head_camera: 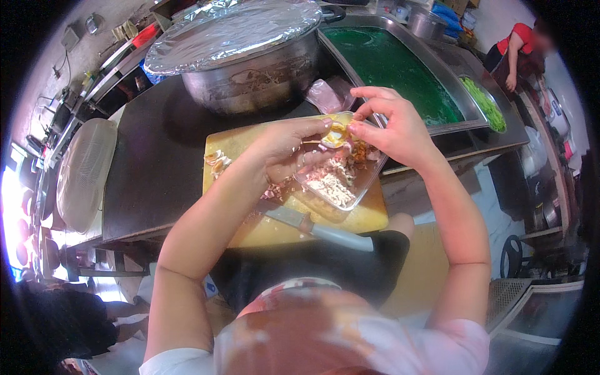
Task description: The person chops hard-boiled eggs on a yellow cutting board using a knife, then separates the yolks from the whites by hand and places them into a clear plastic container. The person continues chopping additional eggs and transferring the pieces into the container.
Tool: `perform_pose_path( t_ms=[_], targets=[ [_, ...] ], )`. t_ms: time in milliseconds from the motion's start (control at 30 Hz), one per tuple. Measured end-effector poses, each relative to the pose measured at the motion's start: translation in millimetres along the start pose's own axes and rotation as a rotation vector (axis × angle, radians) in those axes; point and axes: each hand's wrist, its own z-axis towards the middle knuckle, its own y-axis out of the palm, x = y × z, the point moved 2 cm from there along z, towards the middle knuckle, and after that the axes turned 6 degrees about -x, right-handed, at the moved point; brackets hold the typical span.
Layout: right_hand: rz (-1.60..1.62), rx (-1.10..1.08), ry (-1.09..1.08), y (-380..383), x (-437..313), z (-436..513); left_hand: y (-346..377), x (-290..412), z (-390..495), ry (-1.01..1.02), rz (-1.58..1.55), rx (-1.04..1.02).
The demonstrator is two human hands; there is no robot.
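Above a yellow cutting board (262, 234), my left hand (286, 145) holds a white-and-yellow piece of food (334, 136) that looks like boiled egg. My right hand (391, 124) pinches its right edge between thumb and forefinger, the other fingers raised. Below both hands a clear plastic container (344, 209) rests on the board, with chopped white and pink food (335, 183) and an orange-brown heap (360, 154) inside. A knife (328, 232) with a pale handle lies at the board's near edge, handle pointing right. White-and-brown pieces (218, 161) sit at the board's left, partly behind my left arm.
A large foil-covered pot (248, 84) stands behind the board. To its right are a metal tray of green liquid (398, 70) and a dish of shredded greens (485, 103). A plastic packet (326, 96) lies by the pot. A person in red (515, 44) stands at far right.
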Motion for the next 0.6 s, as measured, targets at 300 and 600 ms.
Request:
perform_pose_path(
  t_ms=[300, 600],
  targets=[
    [-0.03, 0.032, 0.114, 9, -1, 1, 12, -8, 10, 0.181, 0.443, -0.021],
    [0.053, -0.012, 0.262, 11, 7, 4, 17, -17, 20, 0.277, 0.344, 0.067]
  ],
)
